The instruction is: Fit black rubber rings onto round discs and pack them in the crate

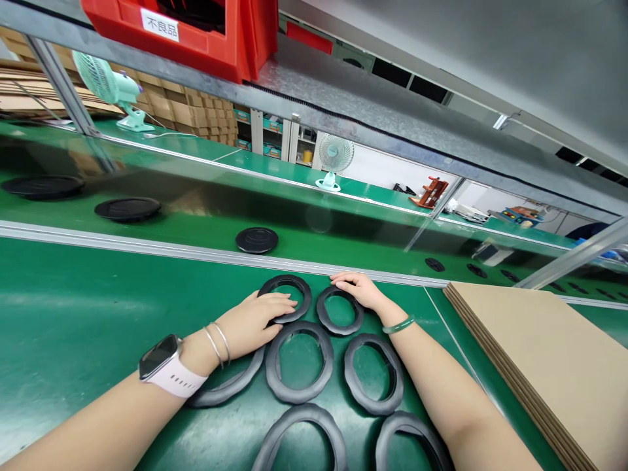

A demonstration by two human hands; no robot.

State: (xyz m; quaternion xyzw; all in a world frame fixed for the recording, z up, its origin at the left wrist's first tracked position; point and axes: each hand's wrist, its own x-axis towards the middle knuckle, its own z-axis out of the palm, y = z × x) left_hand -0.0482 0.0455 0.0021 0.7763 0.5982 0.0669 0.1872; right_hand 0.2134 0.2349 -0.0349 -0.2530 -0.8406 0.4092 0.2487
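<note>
Two black rings lay cut off at the bottom edge, nearest the camera, with more rings ranged beyond them in rows on the green bench. The left hand, wrist banded by a watch and bangles, lay flat, fingers loose and spread across the near rim of the far-left ring, gripping nothing. The right hand rested palm down, fingers relaxed, on the far rim of the neighbouring ring (each hand on its own ring, side by side). Cardboard sheets lay to the right. Beyond the rail, black discs sat on the conveyor, fans and a red bin further off.
</note>
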